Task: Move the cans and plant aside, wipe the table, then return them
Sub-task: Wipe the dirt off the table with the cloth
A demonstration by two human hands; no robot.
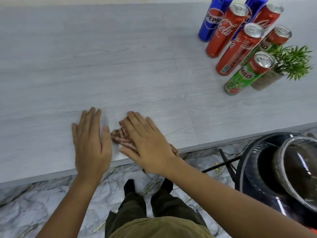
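My right hand (145,140) lies flat on a red-and-white striped cloth (120,135) near the front edge of the pale grey table (103,66). Most of the cloth is hidden under that hand. My left hand (91,141) rests flat on the bare table just left of the cloth, fingers together. At the far right stand several cans: blue Pepsi cans (212,19), red Coca-Cola cans (224,31) and green Milo cans (247,74). A small green plant (289,60) in a grey pot (264,81) stands right of them.
The table's front edge (223,143) runs diagonally across the view. Below it lie a marble floor (34,203) and my feet. A black round bin with a shiny lid (283,169) stands at the lower right beside a thin black stand (224,162).
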